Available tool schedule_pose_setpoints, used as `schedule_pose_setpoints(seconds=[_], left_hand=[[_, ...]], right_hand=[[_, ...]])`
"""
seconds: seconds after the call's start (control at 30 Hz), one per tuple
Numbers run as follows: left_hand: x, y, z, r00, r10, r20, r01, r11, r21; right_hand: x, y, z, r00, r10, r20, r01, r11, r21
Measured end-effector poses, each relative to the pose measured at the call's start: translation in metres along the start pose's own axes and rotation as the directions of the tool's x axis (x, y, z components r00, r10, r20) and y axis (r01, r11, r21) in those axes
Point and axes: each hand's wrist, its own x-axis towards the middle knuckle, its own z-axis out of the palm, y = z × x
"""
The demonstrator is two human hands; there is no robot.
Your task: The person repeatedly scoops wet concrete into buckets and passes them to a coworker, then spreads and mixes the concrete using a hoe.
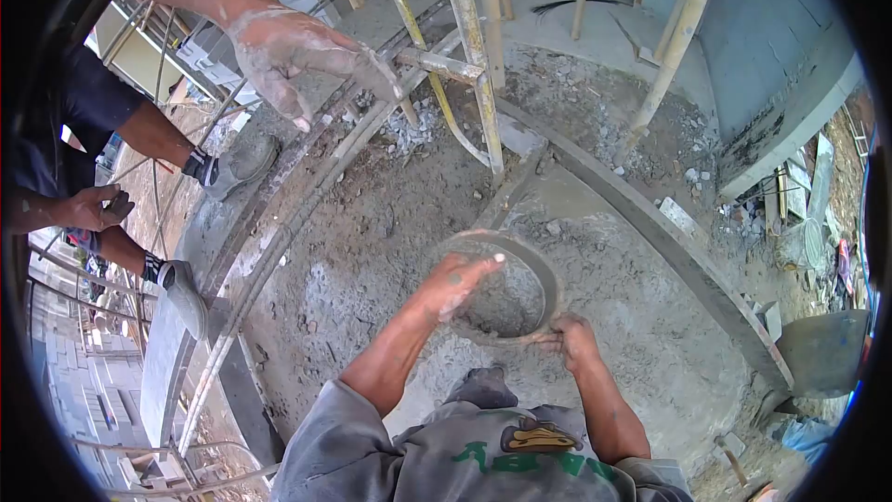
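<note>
Both hands are engaged with the round container, which sits over wet grey cement and holds grey material inside. The left hand grips the container's left side, forearm angled up and inward, thumb extended towards the opening. The right hand is clenched at the lower right rim, fingers curled on the edge, elbow bent outward. Up and left of the container, a co-worker's mud-coated hand reaches in, fingers partly bent. Beyond the container stand yellow-marked poles; to its right runs a concrete edge
</note>
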Motion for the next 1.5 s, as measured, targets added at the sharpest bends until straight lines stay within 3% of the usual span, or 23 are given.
schedule_pose_setpoints(seconds=[0.1,0.2,0.3,0.37,0.4,0.43,0.47,0.57,0.6,0.63,0.7,0.73,0.77,0.8,0.83,0.87,0.9,0.97,1.1,1.2,1.33,1.4,1.5], left_hand=[[-0.053,0.089,-0.060,0.969,0.197,-0.146,-0.221,0.960,-0.172],[-0.084,0.148,-0.119,0.923,0.344,-0.175,-0.353,0.935,-0.026],[-0.093,0.196,-0.180,0.876,0.423,-0.231,-0.463,0.872,-0.159],[-0.081,0.212,-0.211,0.730,0.477,-0.490,-0.519,0.853,0.059],[-0.082,0.215,-0.231,0.721,0.511,-0.468,-0.573,0.820,0.012],[-0.072,0.217,-0.264,0.628,0.594,-0.502,-0.658,0.751,0.065],[-0.081,0.216,-0.232,0.416,0.536,-0.735,-0.630,0.753,0.192],[-0.081,0.172,-0.148,-0.086,0.623,-0.777,-0.513,0.641,0.571],[-0.067,0.151,-0.117,-0.266,0.659,-0.704,-0.490,0.536,0.687],[-0.033,0.118,-0.096,0.012,0.720,-0.694,-0.901,0.309,0.305],[-0.002,0.060,0.026,0.398,0.738,-0.544,-0.493,0.673,0.551],[0.025,0.018,0.061,0.688,0.674,-0.268,-0.441,0.682,0.583],[0.087,-0.039,0.072,0.940,0.335,-0.062,-0.292,0.885,0.363],[0.095,-0.082,0.119,0.985,0.171,0.010,-0.155,0.869,0.471],[0.102,-0.122,0.159,0.973,0.095,0.209,-0.211,0.727,0.653],[0.099,-0.153,0.197,0.877,0.018,0.481,-0.373,0.658,0.655],[0.095,-0.180,0.237,0.810,-0.034,0.585,-0.396,0.704,0.589],[0.067,-0.221,0.323,0.754,-0.095,0.650,-0.395,0.724,0.565],[0.052,-0.307,0.471,0.628,-0.074,0.775,-0.651,0.495,0.575],[0.051,-0.389,0.564,0.459,-0.232,0.858,-0.783,0.351,0.513],[0.052,-0.524,0.639,0.486,-0.392,0.782,-0.564,0.543,0.622],[0.037,-0.579,0.650,0.513,-0.453,0.729,-0.506,0.527,0.683],[0.001,-0.627,0.650,0.513,-0.567,0.644,-0.493,0.419,0.762]], right_hand=[[-0.032,-0.063,0.081,0.960,-0.146,0.237,0.137,0.989,0.056],[-0.050,-0.117,0.157,0.869,-0.280,0.407,0.249,0.960,0.128],[-0.058,-0.157,0.220,0.785,-0.346,0.515,0.328,0.936,0.129],[-0.065,-0.174,0.251,0.781,-0.374,0.500,0.398,0.915,0.063],[-0.051,-0.179,0.259,0.729,-0.379,0.570,0.397,0.912,0.100],[-0.042,-0.186,0.259,0.699,-0.389,0.600,0.480,0.877,0.009],[-0.042,-0.192,0.250,0.650,-0.623,0.435,0.759,0.505,-0.412],[0.006,-0.155,0.179,0.525,-0.831,0.184,0.763,0.363,-0.534],[0.023,-0.133,0.134,0.586,-0.797,0.144,0.669,0.376,-0.641],[0.038,-0.106,0.083,0.651,-0.751,0.109,0.565,0.384,-0.730],[0.047,-0.030,-0.038,0.848,-0.461,-0.262,0.186,0.721,-0.668],[0.062,0.024,-0.102,0.845,-0.318,-0.430,0.031,0.831,-0.555],[0.020,0.068,-0.155,0.774,-0.209,-0.598,-0.067,0.912,-0.405],[-0.012,0.115,-0.203,0.672,-0.077,-0.736,-0.209,0.934,-0.289],[0.024,0.214,-0.265,0.572,-0.096,-0.815,-0.283,0.909,-0.306],[-0.053,0.234,-0.287,0.464,-0.114,-0.878,-0.320,0.903,-0.286],[-0.078,0.290,-0.325,0.399,0.122,-0.909,-0.329,0.944,-0.017],[-0.146,0.381,-0.366,0.159,0.304,-0.939,-0.352,0.906,0.234],[-0.227,0.551,-0.402,0.002,0.572,-0.820,-0.423,0.744,0.518],[-0.256,0.623,-0.437,-0.032,0.593,-0.804,-0.493,0.691,0.529],[-0.267,0.684,-0.543,-0.055,0.463,-0.885,-0.794,0.517,0.320],[-0.252,0.703,-0.602,0.069,0.193,-0.979,-0.942,0.336,0.000],[-0.210,0.697,-0.674,0.351,-0.033,-0.936,-0.909,0.230,-0.349]])
